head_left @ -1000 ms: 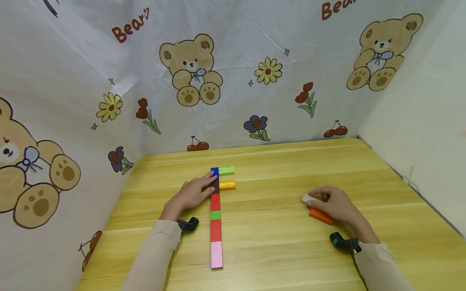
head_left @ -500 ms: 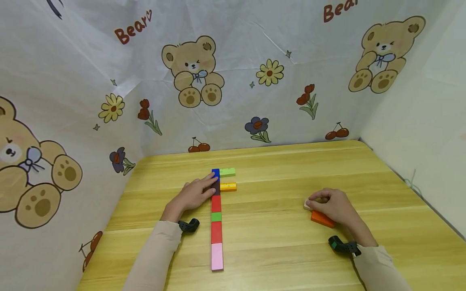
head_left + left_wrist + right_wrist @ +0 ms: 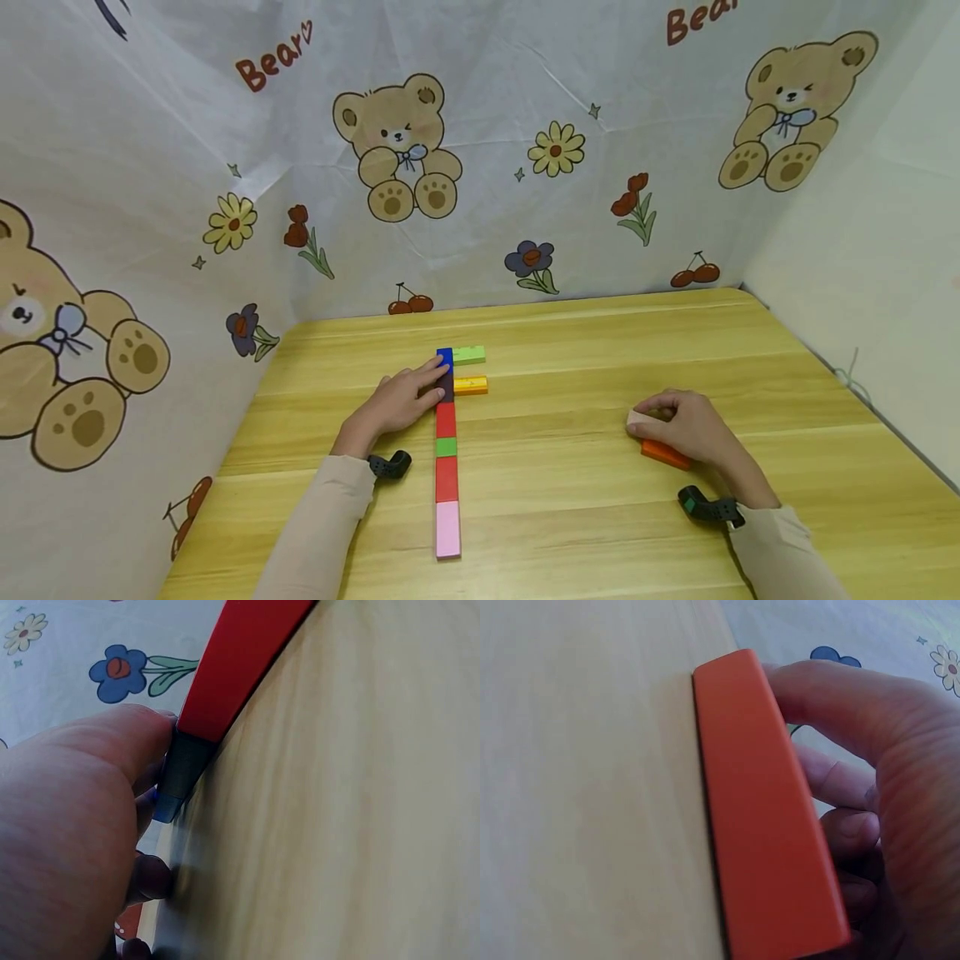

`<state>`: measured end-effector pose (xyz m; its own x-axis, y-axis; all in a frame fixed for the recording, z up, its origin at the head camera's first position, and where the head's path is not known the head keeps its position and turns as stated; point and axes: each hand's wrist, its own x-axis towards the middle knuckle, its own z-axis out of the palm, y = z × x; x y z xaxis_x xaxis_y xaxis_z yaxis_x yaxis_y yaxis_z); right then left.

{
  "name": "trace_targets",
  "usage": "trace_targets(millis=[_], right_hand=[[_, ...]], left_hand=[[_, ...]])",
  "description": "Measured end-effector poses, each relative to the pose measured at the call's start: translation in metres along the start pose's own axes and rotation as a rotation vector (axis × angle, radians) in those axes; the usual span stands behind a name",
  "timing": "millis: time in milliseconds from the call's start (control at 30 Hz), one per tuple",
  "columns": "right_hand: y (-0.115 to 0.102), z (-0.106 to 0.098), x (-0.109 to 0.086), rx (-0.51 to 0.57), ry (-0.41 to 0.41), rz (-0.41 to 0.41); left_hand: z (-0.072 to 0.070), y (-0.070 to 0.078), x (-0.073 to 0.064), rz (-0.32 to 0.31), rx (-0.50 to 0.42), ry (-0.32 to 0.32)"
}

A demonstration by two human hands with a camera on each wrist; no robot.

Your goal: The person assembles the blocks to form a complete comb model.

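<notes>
In the head view, my left hand [image 3: 397, 400] lies over the far end of a line of coloured blocks. Its fingertips touch the blue block [image 3: 445, 353] and the dark block [image 3: 448, 385]; its fingers are nearly straight. On the right, my right hand [image 3: 690, 425] pinches a pale wooden block [image 3: 634, 420] between thumb and fingers, which hide much of it. Directly in front of that block lies an orange block [image 3: 663, 454], partly under the hand. The right wrist view shows the orange block [image 3: 761, 810] close up, hiding the pale block.
Nearer blocks in the line are red [image 3: 446, 420], green [image 3: 446, 447], another red [image 3: 446, 479] and pink [image 3: 447, 529]. A light green block [image 3: 469, 356] and a yellow block [image 3: 471, 385] stick out rightward from its far end. A bear-print cloth [image 3: 480, 250] hangs behind the table.
My right thumb and fingers have shifted slightly on the pale block, so less of it shows than a second ago. My left hand keeps its place on the line.
</notes>
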<state>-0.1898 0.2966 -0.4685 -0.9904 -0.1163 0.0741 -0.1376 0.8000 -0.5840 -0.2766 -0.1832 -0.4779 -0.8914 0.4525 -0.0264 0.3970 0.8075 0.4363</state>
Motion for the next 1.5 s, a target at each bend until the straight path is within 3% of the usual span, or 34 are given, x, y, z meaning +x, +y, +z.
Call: trace_targets(millis=[500,1133,1333,1500], right_hand=[[0.004,0.001,0.001,-0.011,0.046,0.012],[0.006,-0.001,0.001,0.081,0.104,0.063],[0.001,-0.004,0.0,0.11,0.142,0.045],[-0.005,-0.005,0.001,0.093,0.22,-0.003]], left_hand=[[-0.001,0.001,-0.001,-0.001,0.005,-0.001],[0.001,0.001,-0.001,0.001,0.006,0.007],[0.001,0.001,-0.001,-0.001,0.001,0.005],[0.001,0.0,-0.001,-0.004,-0.001,-0.001]])
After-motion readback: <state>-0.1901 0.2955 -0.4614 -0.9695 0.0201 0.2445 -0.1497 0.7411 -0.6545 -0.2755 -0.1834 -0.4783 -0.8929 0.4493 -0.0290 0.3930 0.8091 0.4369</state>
